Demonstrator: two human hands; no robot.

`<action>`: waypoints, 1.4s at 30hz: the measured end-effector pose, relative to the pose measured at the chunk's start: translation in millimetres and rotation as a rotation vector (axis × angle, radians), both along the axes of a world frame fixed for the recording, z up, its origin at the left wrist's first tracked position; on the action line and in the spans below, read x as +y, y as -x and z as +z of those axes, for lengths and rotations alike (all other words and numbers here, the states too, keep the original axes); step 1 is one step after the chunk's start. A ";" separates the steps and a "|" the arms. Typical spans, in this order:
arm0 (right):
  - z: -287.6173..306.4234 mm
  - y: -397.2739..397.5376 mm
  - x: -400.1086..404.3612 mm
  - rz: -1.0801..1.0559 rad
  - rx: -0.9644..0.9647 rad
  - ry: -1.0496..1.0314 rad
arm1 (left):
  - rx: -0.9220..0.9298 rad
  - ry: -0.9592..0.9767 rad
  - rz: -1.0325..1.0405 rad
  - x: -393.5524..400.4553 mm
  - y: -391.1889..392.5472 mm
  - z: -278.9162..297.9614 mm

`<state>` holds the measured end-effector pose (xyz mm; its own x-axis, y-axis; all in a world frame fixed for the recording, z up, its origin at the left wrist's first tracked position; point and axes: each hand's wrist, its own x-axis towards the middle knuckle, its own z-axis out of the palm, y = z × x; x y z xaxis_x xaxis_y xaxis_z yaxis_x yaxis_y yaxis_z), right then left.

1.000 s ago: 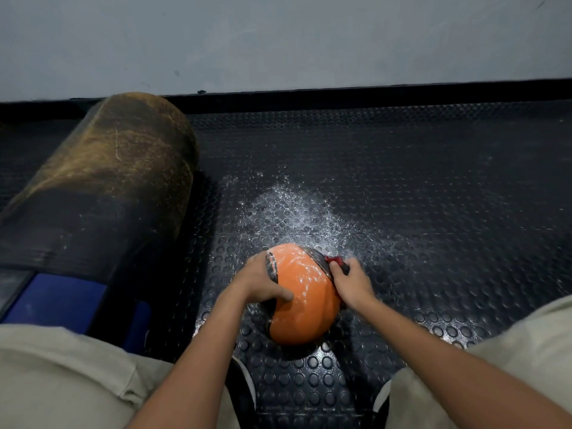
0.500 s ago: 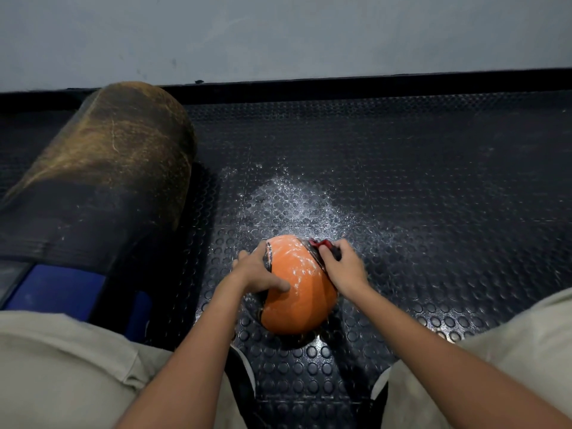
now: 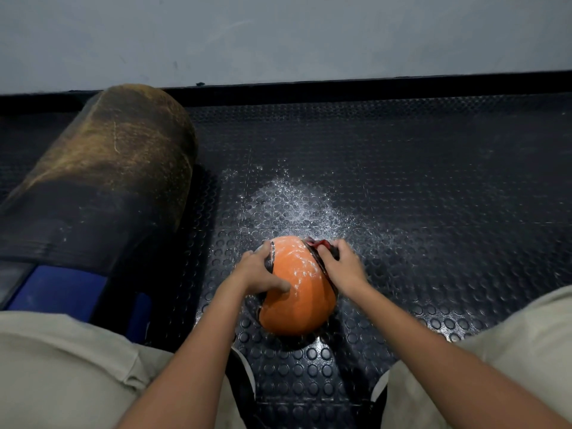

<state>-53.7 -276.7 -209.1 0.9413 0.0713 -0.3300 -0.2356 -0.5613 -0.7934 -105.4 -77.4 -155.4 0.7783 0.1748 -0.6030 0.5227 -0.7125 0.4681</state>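
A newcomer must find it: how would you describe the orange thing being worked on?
Look at the black studded mat below the grey wall. Just nearer than its patch of white dust lies the orange dome, gripped by the left hand while the right hand presses a red piece to it. It alone is bright orange, smeared white.

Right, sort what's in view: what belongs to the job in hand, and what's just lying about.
In the job: orange rounded object; left hand gripping it; right hand holding the red pad against it; white dust beyond it.
Lying about: big rolled mat; blue object at its near end.
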 end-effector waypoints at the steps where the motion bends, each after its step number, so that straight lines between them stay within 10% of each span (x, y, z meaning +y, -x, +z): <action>1: -5.1 0.1 -3.4 -0.037 0.048 0.009 | 0.009 -0.007 0.007 -1.3 0.1 0.1; 29: -19.6 2.8 -10.5 -0.197 0.225 -0.069 | -0.031 -0.040 -0.026 -8.2 -6.8 6.6; 36: -0.2 -3.0 0.7 -0.004 -0.033 -0.050 | -0.152 -0.111 0.081 -14.0 2.2 2.3; 42: -10.3 3.4 -9.3 -0.138 0.188 -0.034 | -0.192 -0.078 0.062 -16.9 2.0 5.7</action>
<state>-57.0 -286.0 -219.4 0.8651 -0.0400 -0.5000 -0.4539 -0.4868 -0.7463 -107.4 -94.2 -149.6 0.8638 0.2664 -0.4276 0.4734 -0.7198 0.5078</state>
